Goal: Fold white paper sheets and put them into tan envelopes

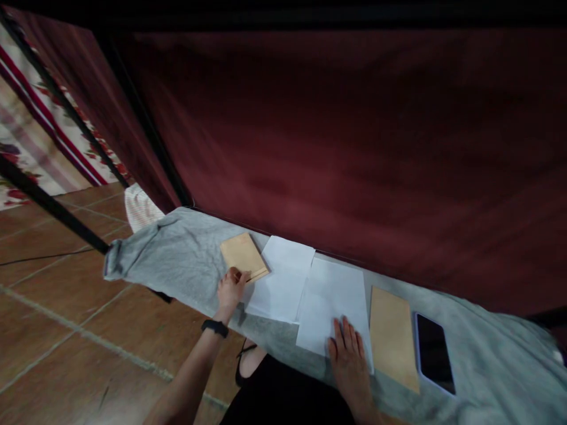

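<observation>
Sheets [283, 277] are white, stack [243, 252] tan, cloth [177, 254] grey, curtain [310, 147] maroon, drape [31, 112] floral-striped.

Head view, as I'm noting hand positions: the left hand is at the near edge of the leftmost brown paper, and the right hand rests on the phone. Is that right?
Not quite: the head view shows the right hand resting on the right-hand white sheet, not the phone farther right. The left hand is at the near edge of the leftmost brown paper.
</observation>
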A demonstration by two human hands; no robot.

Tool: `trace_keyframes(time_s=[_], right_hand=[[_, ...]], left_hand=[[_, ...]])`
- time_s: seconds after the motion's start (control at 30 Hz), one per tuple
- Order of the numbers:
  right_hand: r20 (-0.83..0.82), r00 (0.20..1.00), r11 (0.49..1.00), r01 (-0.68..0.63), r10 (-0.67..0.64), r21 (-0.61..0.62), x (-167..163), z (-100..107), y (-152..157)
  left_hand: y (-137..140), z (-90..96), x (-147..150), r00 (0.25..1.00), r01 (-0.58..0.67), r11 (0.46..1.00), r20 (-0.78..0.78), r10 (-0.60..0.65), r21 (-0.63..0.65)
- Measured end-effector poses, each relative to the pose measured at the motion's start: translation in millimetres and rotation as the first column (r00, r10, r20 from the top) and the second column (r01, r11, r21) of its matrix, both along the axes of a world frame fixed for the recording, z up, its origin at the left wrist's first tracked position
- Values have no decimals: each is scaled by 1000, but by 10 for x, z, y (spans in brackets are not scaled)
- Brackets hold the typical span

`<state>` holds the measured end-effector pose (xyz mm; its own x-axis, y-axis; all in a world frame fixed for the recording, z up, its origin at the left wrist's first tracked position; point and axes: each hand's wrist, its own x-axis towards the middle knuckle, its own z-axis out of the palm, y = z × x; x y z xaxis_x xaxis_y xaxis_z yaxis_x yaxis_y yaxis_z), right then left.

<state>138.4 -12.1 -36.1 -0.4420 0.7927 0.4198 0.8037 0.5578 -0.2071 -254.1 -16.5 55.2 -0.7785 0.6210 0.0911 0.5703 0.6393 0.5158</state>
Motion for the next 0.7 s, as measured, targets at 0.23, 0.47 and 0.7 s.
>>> trace_keyframes(time_s=[0.23, 0.47, 0.7], right_hand=[[52, 996, 997, 70, -71, 19, -26, 83, 39], [11, 996, 995, 94, -94, -29, -99, 125, 18], [-70, 981, 980, 173, -180, -96, -221, 151, 29]], left_hand=[[148, -63, -198, 990, -133, 988, -61, 129, -73], [75, 33, 260, 981, -24, 988, -184, 52, 155], [-107, -284, 1687, 518, 847, 527, -334, -788, 72]])
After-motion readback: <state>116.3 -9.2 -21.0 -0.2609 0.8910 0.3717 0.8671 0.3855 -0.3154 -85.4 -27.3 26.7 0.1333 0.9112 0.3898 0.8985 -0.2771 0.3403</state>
